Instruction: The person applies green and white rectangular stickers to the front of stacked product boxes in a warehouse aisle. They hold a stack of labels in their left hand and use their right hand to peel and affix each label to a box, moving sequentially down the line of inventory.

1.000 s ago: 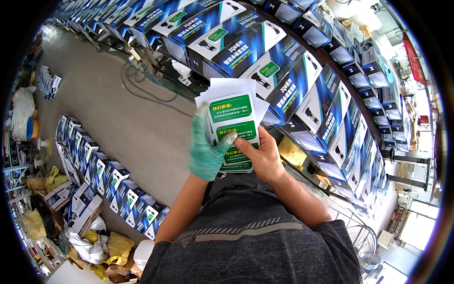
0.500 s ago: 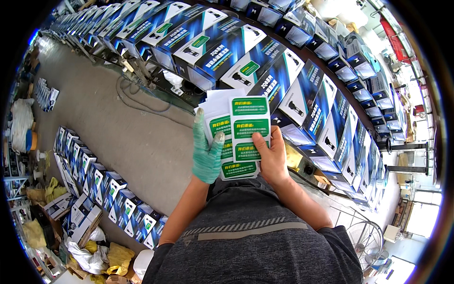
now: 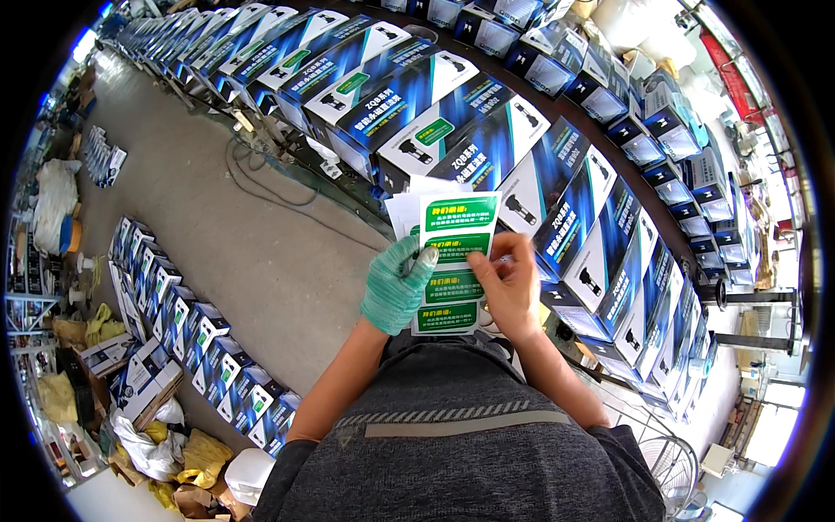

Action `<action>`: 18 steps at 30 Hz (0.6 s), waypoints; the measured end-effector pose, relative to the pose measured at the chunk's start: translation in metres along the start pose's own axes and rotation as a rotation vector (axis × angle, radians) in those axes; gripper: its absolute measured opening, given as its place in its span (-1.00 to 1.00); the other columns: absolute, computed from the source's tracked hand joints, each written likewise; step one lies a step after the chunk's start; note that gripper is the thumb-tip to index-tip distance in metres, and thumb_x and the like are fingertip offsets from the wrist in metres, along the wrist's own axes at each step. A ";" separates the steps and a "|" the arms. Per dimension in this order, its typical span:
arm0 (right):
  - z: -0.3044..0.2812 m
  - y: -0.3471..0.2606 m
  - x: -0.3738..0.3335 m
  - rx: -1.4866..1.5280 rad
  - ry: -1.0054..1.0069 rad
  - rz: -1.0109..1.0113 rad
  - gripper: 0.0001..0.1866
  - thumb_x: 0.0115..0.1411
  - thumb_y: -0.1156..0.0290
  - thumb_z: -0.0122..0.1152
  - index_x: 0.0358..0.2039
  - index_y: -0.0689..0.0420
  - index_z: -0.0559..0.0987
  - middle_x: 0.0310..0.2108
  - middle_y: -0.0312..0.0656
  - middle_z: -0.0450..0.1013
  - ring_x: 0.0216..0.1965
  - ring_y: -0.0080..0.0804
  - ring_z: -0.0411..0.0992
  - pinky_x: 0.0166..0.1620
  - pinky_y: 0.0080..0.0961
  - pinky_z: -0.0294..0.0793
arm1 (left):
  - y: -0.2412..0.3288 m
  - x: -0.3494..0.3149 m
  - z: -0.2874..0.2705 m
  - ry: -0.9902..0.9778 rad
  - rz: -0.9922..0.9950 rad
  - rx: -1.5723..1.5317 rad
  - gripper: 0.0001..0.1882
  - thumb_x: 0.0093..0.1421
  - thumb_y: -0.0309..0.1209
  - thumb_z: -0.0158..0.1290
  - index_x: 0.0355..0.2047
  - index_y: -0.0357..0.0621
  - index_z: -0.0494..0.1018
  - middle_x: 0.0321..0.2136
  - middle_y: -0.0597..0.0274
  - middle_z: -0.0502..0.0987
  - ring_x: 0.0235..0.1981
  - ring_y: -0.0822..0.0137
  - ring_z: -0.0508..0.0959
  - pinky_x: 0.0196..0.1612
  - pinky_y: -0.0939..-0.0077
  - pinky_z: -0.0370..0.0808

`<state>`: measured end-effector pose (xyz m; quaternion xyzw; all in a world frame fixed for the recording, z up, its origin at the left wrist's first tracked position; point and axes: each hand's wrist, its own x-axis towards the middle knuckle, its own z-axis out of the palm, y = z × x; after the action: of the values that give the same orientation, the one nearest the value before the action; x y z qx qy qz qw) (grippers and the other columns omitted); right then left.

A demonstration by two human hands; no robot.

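My left hand [image 3: 393,283], in a thin green glove, holds a stack of sticker sheets [image 3: 450,287] upright in front of my chest, its thumb pressed on the top sheet. Green labels with yellow and white print run down the white sheets. Behind the top one, plain white sheet corners [image 3: 403,212] fan out to the upper left. My bare right hand [image 3: 511,291] has its thumb and bent finger at the right edge of the top sheet, pinching it; the fingers blur a little. Just beyond the sheets, a blue, black and white carton [image 3: 439,135] bears a green label.
A long curving row of similar cartons [image 3: 557,217] fills the bench ahead and right, with more cartons [image 3: 600,87] behind. Other cartons [image 3: 204,335] line the floor at left. A hose [image 3: 261,196] lies on the floor, and a fan [image 3: 670,465] stands at lower right.
The left fingers, earlier stretched up, have curled round the sheets, with the thumb now on the top one. That sheet has moved slightly down and left over the stack. The right fingers have lifted and bent.
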<state>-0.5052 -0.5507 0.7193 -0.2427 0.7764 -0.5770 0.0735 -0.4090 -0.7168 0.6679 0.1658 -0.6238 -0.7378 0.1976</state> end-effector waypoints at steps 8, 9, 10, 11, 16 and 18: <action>-0.050 -0.034 0.044 -0.494 -0.218 -0.590 -0.52 -0.02 0.34 0.61 -0.07 0.18 0.70 -0.11 -0.17 0.50 -0.09 -0.13 0.44 -0.03 -0.27 0.50 | -0.006 -0.005 0.048 -0.058 0.114 0.041 -0.73 0.37 -0.45 0.23 0.04 -0.30 0.60 -0.22 0.20 0.70 -0.31 0.53 0.59 -0.23 0.55 0.59; -0.054 -0.031 0.043 -0.452 -0.250 -0.545 -0.53 -0.02 0.36 0.62 -0.08 0.21 0.71 -0.12 -0.15 0.51 -0.12 -0.14 0.46 -0.06 -0.29 0.52 | -0.009 -0.007 0.052 -0.052 0.112 0.005 -0.73 0.37 -0.46 0.23 0.04 -0.30 0.60 -0.21 0.20 0.70 -0.31 0.52 0.59 -0.23 0.54 0.59; -0.058 -0.026 0.042 -0.419 -0.267 -0.539 -0.56 0.00 0.37 0.61 -0.09 0.21 0.71 -0.14 -0.15 0.52 -0.13 -0.16 0.47 -0.07 -0.29 0.53 | -0.006 -0.008 0.055 -0.102 0.091 0.068 -0.70 0.39 -0.45 0.20 0.09 -0.29 0.57 -0.19 0.20 0.70 -0.26 0.50 0.61 -0.18 0.53 0.60; -0.064 -0.020 0.040 -0.387 -0.284 -0.532 -0.58 0.01 0.38 0.60 -0.10 0.22 0.71 -0.15 -0.16 0.52 -0.14 -0.17 0.48 -0.08 -0.29 0.53 | 0.001 -0.008 0.055 -0.152 0.070 0.131 -0.67 0.41 -0.45 0.18 0.13 -0.29 0.54 -0.16 0.20 0.69 -0.21 0.49 0.62 -0.13 0.52 0.62; -0.080 -0.006 0.036 -0.373 -0.233 -0.585 -0.70 0.07 0.39 0.53 -0.17 0.16 0.73 -0.25 -0.23 0.54 -0.24 -0.24 0.51 -0.18 -0.33 0.58 | 0.005 -0.010 0.073 -0.193 0.026 0.218 -0.67 0.39 -0.45 0.20 0.13 -0.26 0.55 -0.19 0.18 0.69 -0.25 0.47 0.63 -0.16 0.50 0.62; -0.088 -0.005 0.036 -0.417 -0.221 -0.651 -0.71 0.08 0.41 0.53 -0.16 0.16 0.72 -0.25 -0.24 0.54 -0.27 -0.27 0.52 -0.23 -0.36 0.59 | 0.009 -0.009 0.083 -0.162 0.077 0.242 -0.71 0.34 -0.44 0.25 0.05 -0.21 0.61 -0.26 0.14 0.69 -0.36 0.43 0.62 -0.25 0.48 0.61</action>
<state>-0.5695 -0.4921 0.7587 -0.5464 0.7468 -0.3704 -0.0811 -0.4412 -0.6428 0.6908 0.1043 -0.7280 -0.6600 0.1536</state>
